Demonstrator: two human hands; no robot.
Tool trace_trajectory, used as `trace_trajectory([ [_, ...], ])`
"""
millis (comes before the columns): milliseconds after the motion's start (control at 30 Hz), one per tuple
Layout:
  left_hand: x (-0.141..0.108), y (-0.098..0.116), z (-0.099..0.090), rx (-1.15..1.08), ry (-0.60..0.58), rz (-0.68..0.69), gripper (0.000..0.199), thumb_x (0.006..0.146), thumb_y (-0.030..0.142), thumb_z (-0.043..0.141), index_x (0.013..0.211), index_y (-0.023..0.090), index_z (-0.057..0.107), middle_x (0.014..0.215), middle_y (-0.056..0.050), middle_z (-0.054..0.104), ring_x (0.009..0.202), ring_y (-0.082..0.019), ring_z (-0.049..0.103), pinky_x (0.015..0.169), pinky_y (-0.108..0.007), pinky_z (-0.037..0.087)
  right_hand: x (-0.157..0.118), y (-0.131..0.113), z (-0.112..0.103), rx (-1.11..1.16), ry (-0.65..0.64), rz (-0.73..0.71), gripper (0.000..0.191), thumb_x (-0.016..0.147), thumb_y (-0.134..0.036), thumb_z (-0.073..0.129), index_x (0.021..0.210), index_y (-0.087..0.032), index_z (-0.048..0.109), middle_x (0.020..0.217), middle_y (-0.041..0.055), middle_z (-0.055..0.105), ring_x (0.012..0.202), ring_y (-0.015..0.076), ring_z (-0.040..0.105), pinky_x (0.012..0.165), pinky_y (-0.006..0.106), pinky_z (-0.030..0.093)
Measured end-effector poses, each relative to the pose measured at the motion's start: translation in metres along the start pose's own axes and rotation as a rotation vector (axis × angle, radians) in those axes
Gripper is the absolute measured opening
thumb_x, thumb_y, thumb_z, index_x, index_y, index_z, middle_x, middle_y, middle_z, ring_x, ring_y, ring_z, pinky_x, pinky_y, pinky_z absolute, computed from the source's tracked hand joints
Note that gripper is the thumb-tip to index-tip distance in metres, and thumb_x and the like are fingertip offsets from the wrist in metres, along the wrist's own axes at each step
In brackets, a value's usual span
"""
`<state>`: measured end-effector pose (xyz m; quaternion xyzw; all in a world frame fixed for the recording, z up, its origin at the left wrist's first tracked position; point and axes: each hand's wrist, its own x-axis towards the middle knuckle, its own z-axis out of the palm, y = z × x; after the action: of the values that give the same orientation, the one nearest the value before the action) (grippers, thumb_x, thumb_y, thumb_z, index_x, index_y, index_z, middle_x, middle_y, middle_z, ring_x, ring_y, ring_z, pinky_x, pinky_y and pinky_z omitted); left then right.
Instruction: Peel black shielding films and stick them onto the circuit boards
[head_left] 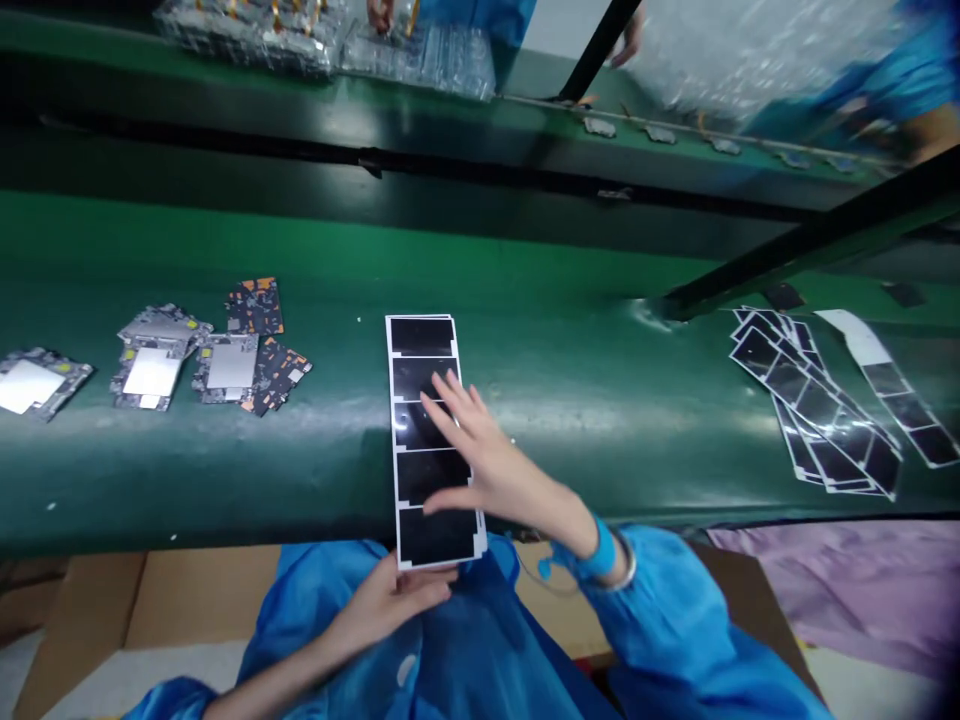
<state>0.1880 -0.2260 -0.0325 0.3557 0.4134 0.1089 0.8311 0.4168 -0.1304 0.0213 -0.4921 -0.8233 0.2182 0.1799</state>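
Black-panelled strips [433,536] lie stacked beneath the spread right hand [487,458]

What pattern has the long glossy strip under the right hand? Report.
The strip has five black panels edged white; head view.

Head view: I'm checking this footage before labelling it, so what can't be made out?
Head view: part of the left hand, hidden by the black strips.
Head view: whether the right hand, blurred, touches the strips.
Head view: the rest of the leftmost circuit board, cut off by the left edge.
Head view: the co-worker's blue sleeve at upper right, blurred and cut off by the edge.
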Motion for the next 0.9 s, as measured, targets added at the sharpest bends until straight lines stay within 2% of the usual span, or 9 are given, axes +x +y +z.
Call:
trace_trajectory([
  [100, -0.020, 0.015, -0.025, 0.301, -0.064, -0.028, 0.056, 0.082, 0.062, 0.073, 0.125, 0.027, 0.070, 0.126, -0.011, 0.075, 0.117, -0.034, 0.072, 0.105, -0.045, 0.057, -0.025, -0.011, 0.029, 0.000, -0.017, 0.065, 0.148, 0.067, -0.068, 0.085, 0.165, -0.023, -0.017, 0.174, 0.0232, 0.011, 0.162, 0.0405, 0.004, 0.128, 0.069, 0.017],
  [167, -0.035, 0.036, -0.041, 0.591, -0.058, 0.009, 0.039, 0.089, 0.051, 0.067, 0.120, 0.029, 0.072, 0.125, -0.007, 0.075, 0.115, -0.028, 0.072, 0.104, -0.040, 0.056, -0.027, -0.011, 0.039, 0.020, 0.013, 0.092, 0.147, 0.069, -0.068, 0.083, 0.164, -0.024, -0.020, 0.173, 0.0227, 0.016, 0.162, 0.0384, 0.008, 0.128, 0.067, 0.017],
  [233, -0.046, 0.063, -0.050, 0.792, -0.029, 0.094, 0.024, 0.095, 0.044, 0.060, 0.106, 0.028, 0.075, 0.110, -0.003, 0.077, 0.103, -0.022, 0.074, 0.094, -0.031, 0.057, -0.026, -0.010, 0.043, 0.040, 0.037, 0.098, 0.143, 0.072, -0.066, 0.082, 0.165, -0.025, -0.018, 0.174, 0.0207, 0.017, 0.162, 0.0364, 0.009, 0.129, 0.065, 0.019],
  [333, -0.042, 0.100, -0.053, 0.835, 0.182, 0.307, 0.030, 0.102, 0.039, 0.049, 0.084, 0.023, 0.067, 0.080, 0.001, 0.070, 0.071, -0.014, 0.068, 0.069, -0.022, 0.053, -0.025, -0.010, 0.041, 0.040, 0.055, 0.086, 0.137, 0.075, -0.063, 0.082, 0.166, -0.026, -0.014, 0.173, 0.0193, 0.020, 0.161, 0.0356, 0.012, 0.128, 0.065, 0.019],
  [400, -0.028, 0.112, -0.050, 0.817, 0.392, 0.458, 0.027, 0.102, 0.038, 0.049, 0.083, 0.022, 0.062, 0.077, 0.001, 0.065, 0.068, -0.013, 0.064, 0.065, -0.022, 0.051, -0.027, -0.011, 0.041, 0.038, 0.066, 0.080, 0.133, 0.078, -0.061, 0.081, 0.166, -0.026, -0.013, 0.172, 0.0189, 0.024, 0.161, 0.0352, 0.016, 0.128, 0.066, 0.019],
  [467, -0.010, 0.114, -0.048, 0.846, 0.546, 0.562, 0.019, 0.100, 0.037, 0.053, 0.091, 0.021, 0.061, 0.085, 0.000, 0.063, 0.072, -0.014, 0.063, 0.070, -0.024, 0.053, -0.030, -0.012, 0.040, 0.040, 0.079, 0.074, 0.124, 0.084, -0.055, 0.078, 0.166, -0.028, -0.011, 0.170, 0.0174, 0.030, 0.160, 0.0336, 0.022, 0.128, 0.065, 0.020],
  [567, 0.009, 0.106, -0.045, 0.906, 0.612, 0.628, 0.017, 0.099, 0.037, 0.057, 0.103, 0.021, 0.061, 0.096, -0.002, 0.061, 0.081, -0.016, 0.061, 0.078, -0.029, 0.055, -0.032, -0.012, 0.039, 0.045, 0.091, 0.065, 0.111, 0.091, -0.048, 0.072, 0.167, -0.029, -0.007, 0.167, 0.0156, 0.037, 0.158, 0.0318, 0.028, 0.128, 0.064, 0.023],
  [800, 0.016, 0.103, -0.034, 0.792, 0.497, 0.664, 0.019, 0.092, 0.038, 0.071, 0.098, 0.021, 0.066, 0.097, -0.002, 0.059, 0.083, -0.016, 0.058, 0.074, -0.026, 0.051, -0.031, -0.027, 0.036, 0.052, 0.149, 0.027, 0.103, 0.095, -0.044, 0.069, 0.168, -0.026, -0.001, 0.161, 0.0186, 0.046, 0.154, 0.0328, 0.039, 0.127, 0.068, 0.023],
  [900, 0.019, 0.106, -0.030, 0.612, 0.427, 0.632, 0.014, 0.095, 0.032, 0.067, 0.089, 0.019, 0.068, 0.086, 0.000, 0.058, 0.075, -0.013, 0.057, 0.068, -0.024, 0.047, -0.031, -0.034, 0.030, 0.065, 0.203, 0.029, 0.099, 0.093, -0.050, 0.069, 0.168, -0.021, 0.011, 0.160, 0.0212, 0.048, 0.153, 0.0346, 0.040, 0.127, 0.067, 0.026],
])
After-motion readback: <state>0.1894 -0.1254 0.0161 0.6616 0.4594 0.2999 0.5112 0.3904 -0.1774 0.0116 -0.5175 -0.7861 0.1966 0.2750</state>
